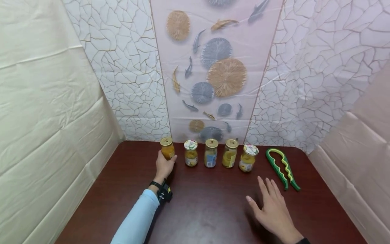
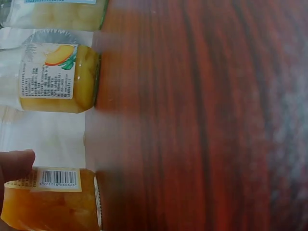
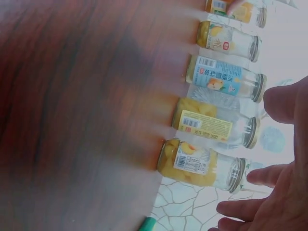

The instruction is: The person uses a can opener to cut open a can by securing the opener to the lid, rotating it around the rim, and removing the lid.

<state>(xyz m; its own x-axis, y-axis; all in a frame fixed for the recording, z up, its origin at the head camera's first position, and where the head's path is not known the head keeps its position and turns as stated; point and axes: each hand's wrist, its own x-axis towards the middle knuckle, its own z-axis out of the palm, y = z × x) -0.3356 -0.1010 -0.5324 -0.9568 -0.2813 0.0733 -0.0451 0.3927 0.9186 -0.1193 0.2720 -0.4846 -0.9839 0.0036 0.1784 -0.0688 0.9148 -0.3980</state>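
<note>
Table in dark red wood grain, a pale shine across its middle, boxed in by cream cloth on the left, beige cloth on the right and a crackle-patterned back wall with a fish panel. Far corners are rounded, the back edge right by that wall! Left hand has thumb and fingers curled round the orange jar, at the row's left end, near the back edge. Four other jars line up rightward, small gaps between. Green opener lies beyond them, near the right edge. Right hand, fingers straight and spread, is nearer the front, and bare wood stretches broadly between both arms.
</note>
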